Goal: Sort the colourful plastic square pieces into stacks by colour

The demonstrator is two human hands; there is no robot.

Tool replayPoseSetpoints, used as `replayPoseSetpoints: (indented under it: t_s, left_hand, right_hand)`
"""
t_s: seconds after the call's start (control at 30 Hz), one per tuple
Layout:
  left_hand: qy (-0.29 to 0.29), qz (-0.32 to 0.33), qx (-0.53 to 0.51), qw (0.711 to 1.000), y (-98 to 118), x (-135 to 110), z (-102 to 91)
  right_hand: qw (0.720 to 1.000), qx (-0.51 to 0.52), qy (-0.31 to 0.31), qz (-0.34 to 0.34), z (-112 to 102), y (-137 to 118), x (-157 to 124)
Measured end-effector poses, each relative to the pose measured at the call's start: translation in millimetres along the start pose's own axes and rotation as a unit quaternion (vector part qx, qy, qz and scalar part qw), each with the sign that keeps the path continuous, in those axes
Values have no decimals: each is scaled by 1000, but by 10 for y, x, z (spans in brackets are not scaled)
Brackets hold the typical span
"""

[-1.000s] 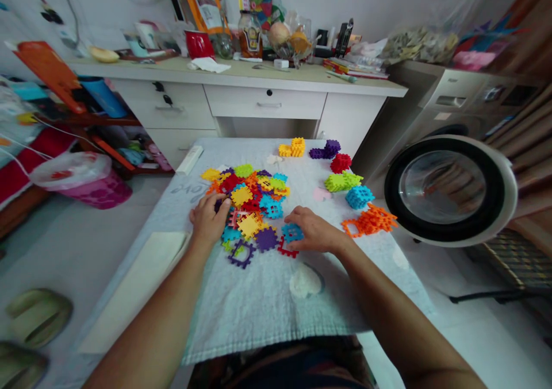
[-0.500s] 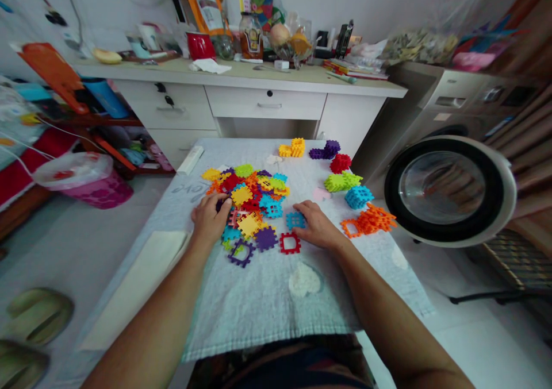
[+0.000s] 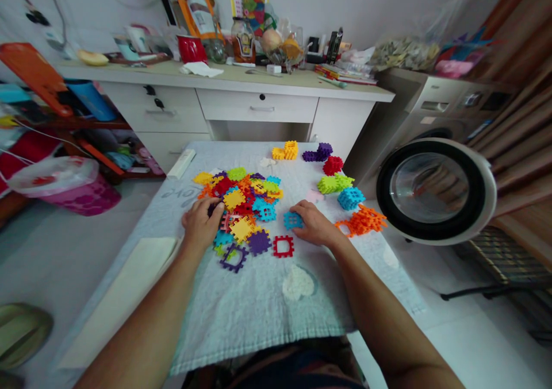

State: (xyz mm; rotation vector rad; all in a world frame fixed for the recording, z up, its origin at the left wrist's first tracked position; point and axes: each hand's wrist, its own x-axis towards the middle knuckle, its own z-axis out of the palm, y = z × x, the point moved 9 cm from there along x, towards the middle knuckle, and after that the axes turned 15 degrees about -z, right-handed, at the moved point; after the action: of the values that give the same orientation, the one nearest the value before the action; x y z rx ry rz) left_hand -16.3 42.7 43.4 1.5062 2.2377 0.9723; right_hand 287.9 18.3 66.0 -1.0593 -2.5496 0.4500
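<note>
My left hand [image 3: 202, 223] is at the left edge of a mixed heap of plastic interlocking building tiles [image 3: 244, 228], its thumb and fingers closed around a dark purple tile that they mostly hide. My right hand [image 3: 314, 222] grips the right side of a blue window-patterned tile [image 3: 292, 220] at the table's middle, fingertips on its edge. Just below that lies a red square frame tile [image 3: 283, 237]. A purple tile [image 3: 259, 242] and a purple frame tile [image 3: 234, 258] lie at the heap's near side.
Sorted groups stand along the right: yellow [image 3: 284, 150], purple [image 3: 318, 152], red [image 3: 333, 165], green [image 3: 335, 183], blue [image 3: 351, 198] and orange [image 3: 366, 221] tiles. A cloth [image 3: 259, 314] covers the table. A washing machine with an open door [image 3: 435, 191] is at right.
The whole view has shifted slightly to the left. Both hands stay at almost the same places on the table, with the blue tile still at the right hand.
</note>
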Motion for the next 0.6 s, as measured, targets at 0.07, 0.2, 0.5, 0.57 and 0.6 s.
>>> replayPoseSetpoints:
  t_s: [0.07, 0.2, 0.5, 0.57, 0.6]
  left_hand:
    - [-3, -2, 2, 1000, -5, 2, 7]
    - [0, -5, 2, 1000, -13, 3, 6]
    - [-1, -4, -1, 1000, 21, -16, -4]
    - [-3, -2, 2, 1000, 26, -16, 4]
    - [-4, -1, 3, 1000, 27, -15, 8]
  right_hand:
    - [999, -32, 14, 4, -160, 55, -19]
    - [989, -141, -10, 39, -465, 193, -78]
    - [933, -301, -148, 129, -503, 446, -222]
    - [926, -317, -146, 143, -476, 452, -269]
    - [926, -317, -144, 145, -447, 434, -288]
